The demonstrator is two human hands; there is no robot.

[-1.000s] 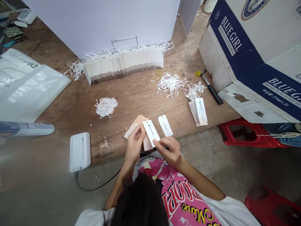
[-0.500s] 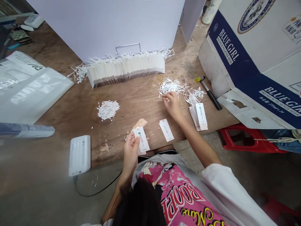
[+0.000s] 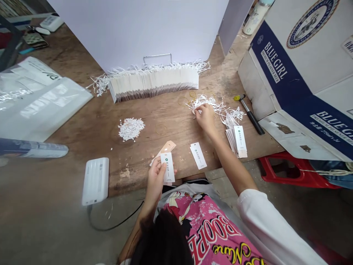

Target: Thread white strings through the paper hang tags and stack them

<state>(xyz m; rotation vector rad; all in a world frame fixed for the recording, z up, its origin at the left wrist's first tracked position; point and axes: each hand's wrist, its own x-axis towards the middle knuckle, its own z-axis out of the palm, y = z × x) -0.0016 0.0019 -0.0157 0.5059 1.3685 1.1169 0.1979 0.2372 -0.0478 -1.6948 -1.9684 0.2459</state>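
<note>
My left hand [image 3: 156, 176] grips a white hang tag [image 3: 167, 168] with green and dark print, thumb on its face, by the table's front edge. Tan tags [image 3: 166, 148] lie just beyond it. My right hand [image 3: 205, 117] reaches into a loose pile of white strings [image 3: 205, 101], fingertips pinched together; whether a string is between them I cannot make out. A small stack of white tags [image 3: 198, 156] lies between my hands. To the right, strung tags [image 3: 237, 141] lie in a fanned bundle. Left of centre is a heap of small white pieces [image 3: 131, 129].
A long row of strung tags [image 3: 154, 82] stands against a pale panel [image 3: 143, 29]. A yellow-tipped hammer [image 3: 249, 114] lies beside a beer carton [image 3: 264, 84] on the right. On the left are plastic bags [image 3: 52, 106] and a white power bank [image 3: 95, 180] with a cable.
The camera view has shifted slightly, so everything sits a little further right. The tag in my left hand is turned more upright. My right hand stays at the string pile, its fingers further in.
</note>
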